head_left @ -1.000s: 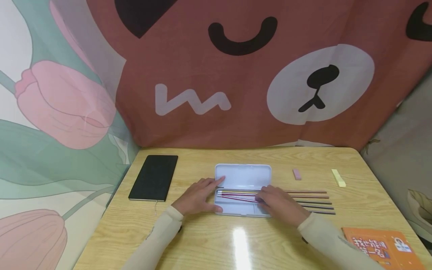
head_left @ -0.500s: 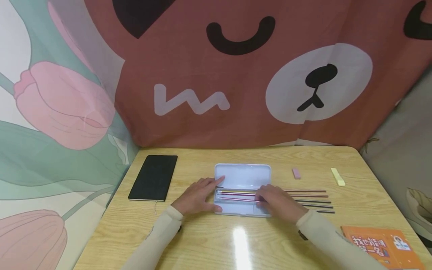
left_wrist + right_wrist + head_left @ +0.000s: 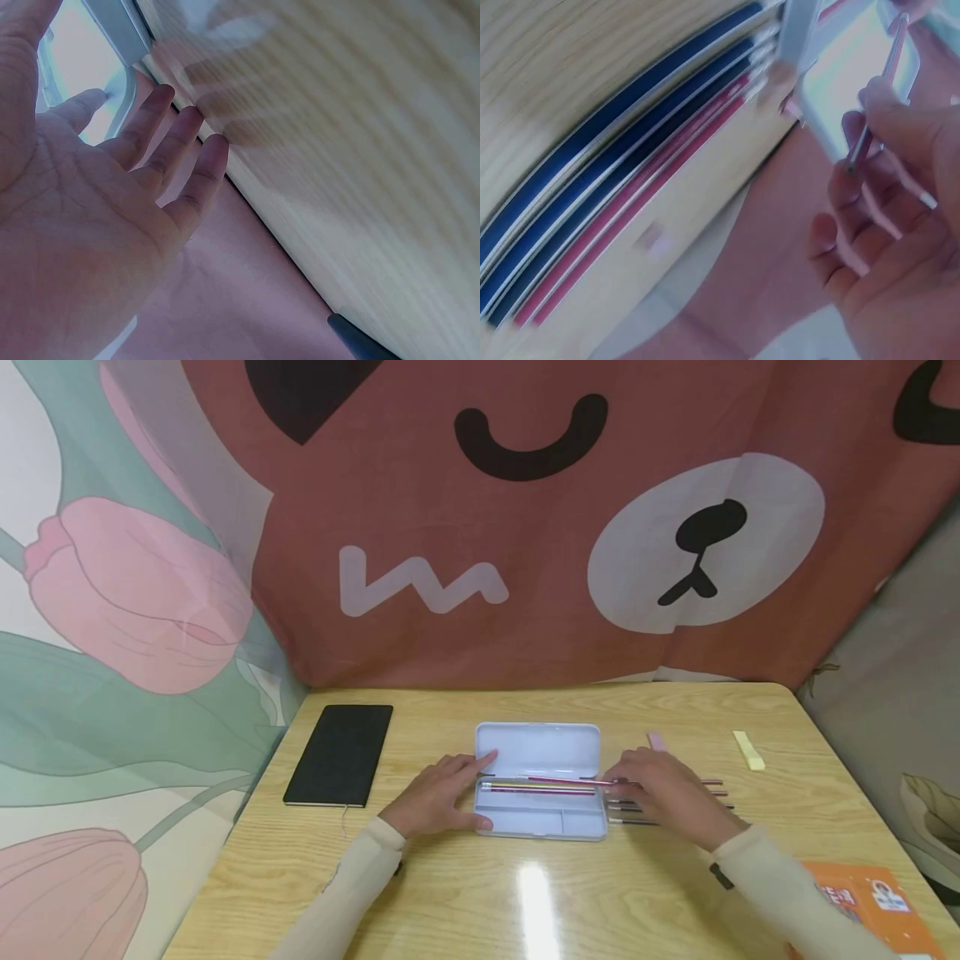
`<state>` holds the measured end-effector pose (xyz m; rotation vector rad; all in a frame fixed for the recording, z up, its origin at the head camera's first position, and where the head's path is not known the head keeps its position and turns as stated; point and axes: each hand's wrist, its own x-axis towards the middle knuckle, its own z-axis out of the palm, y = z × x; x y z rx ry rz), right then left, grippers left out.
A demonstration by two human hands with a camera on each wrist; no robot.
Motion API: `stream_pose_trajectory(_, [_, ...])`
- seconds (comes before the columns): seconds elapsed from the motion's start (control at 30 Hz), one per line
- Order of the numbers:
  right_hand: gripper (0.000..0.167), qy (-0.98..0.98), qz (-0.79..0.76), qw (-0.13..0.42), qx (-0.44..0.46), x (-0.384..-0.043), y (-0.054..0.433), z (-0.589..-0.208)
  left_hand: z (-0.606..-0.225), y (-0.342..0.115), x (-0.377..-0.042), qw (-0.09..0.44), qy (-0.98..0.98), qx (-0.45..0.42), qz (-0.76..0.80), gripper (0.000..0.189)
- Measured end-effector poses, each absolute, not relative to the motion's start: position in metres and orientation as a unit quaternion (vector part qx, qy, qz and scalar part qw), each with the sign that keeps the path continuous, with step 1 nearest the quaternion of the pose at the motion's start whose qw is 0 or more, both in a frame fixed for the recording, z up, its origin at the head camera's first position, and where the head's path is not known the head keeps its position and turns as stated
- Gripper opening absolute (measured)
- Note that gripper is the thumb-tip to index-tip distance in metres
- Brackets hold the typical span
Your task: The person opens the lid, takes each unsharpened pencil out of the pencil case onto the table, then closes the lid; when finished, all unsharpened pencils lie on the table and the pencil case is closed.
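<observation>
A white pencil case lies with its lid raised. Several pencils rest in its long back compartment. My left hand touches the case's left end, index finger extended on the lid and thumb at the front corner. My right hand, just past the case's right end, pinches a reddish pencil between thumb and fingers. That pencil reaches left over the back compartment. In the right wrist view, one end of the held pencil points at the camera. More pencils, blue, dark and red, lie side by side on the table.
A black notebook lies at the left. Behind the right hand is a pink eraser, and a pale yellow block sits further right. An orange book is partly under the right sleeve. Fabric hangs behind the table.
My right hand has moved right and a little back, out of the case, with a pencil between its fingers. A pencil that slanted across the case is no longer there. The left hand stays put.
</observation>
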<state>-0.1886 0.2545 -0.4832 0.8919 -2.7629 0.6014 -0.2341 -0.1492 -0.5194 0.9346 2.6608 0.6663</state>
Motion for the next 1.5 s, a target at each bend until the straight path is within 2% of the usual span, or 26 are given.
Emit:
stream_pose_trajectory(0.2, [0.029, -0.919, 0.199, 0.113, 0.321, -0.176, 0.290, -0.486, -0.521, -0.150, -0.234, 0.120, 0.911, 0.323, 0.228, 0.112])
stream_pose_trajectory(0.33, [0.029, -0.918, 0.213, 0.109, 0.316, -0.169, 0.312, -0.491, -0.520, -0.151, -0.234, 0.122, 0.910, 0.320, 0.232, 0.112])
stream_pose_trajectory(0.67, [0.030, -0.941, 0.216, 0.008, 0.260, -0.146, 0.358, -0.494, -0.519, -0.150, -0.233, 0.125, 0.909, 0.319, 0.236, 0.112])
stream_pose_trajectory(0.8, [0.026, -0.949, 0.203, -0.009, 0.242, -0.137, 0.370, -0.498, -0.518, -0.149, -0.233, 0.124, 0.909, 0.321, 0.235, 0.111])
stream_pose_trajectory(1.13, [0.021, -0.958, 0.171, 0.024, 0.227, -0.130, 0.369, -0.516, -0.518, -0.149, -0.234, 0.124, 0.909, 0.321, 0.236, 0.111])
stream_pose_trajectory(1.4, [0.027, -0.968, 0.146, 0.036, 0.202, -0.131, 0.363, -0.521, -0.518, -0.149, -0.233, 0.122, 0.910, 0.322, 0.231, 0.111])
stream_pose_trajectory(1.5, [0.031, -0.965, 0.144, 0.057, 0.211, -0.131, 0.364, -0.523, -0.516, -0.149, -0.233, 0.122, 0.911, 0.321, 0.231, 0.110])
